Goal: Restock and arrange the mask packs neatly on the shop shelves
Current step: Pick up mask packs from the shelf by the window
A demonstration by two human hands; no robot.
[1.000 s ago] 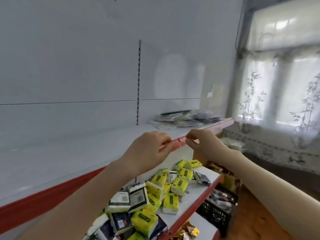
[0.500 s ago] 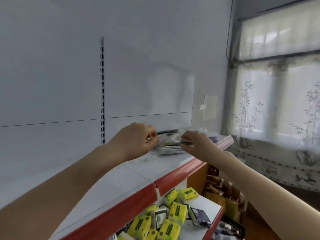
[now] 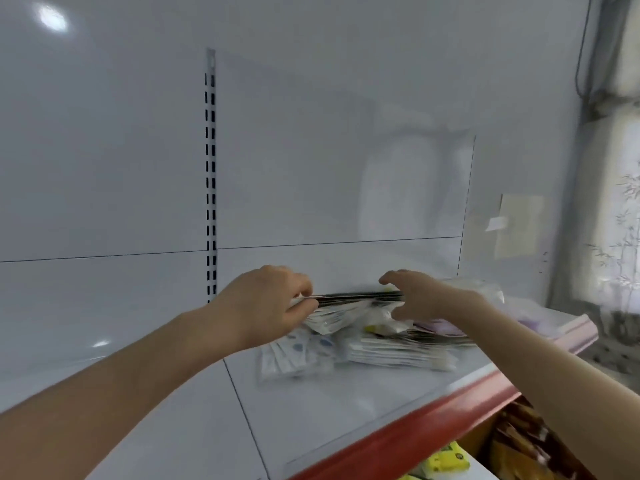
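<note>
While your left hand [image 3: 266, 306] pinches one end of the mask packs [image 3: 356, 298] at frame centre, your right hand [image 3: 427, 299] clasps the other, above loose packs [image 3: 391, 351] on the shelf [image 3: 311, 410].

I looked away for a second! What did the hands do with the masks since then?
Both grips went from the red shelf edge up to the pile. The left grip now holds one end of a stack of mask packs, the right grip the other end. The rest of the pile still lies on the white shelf.
</note>
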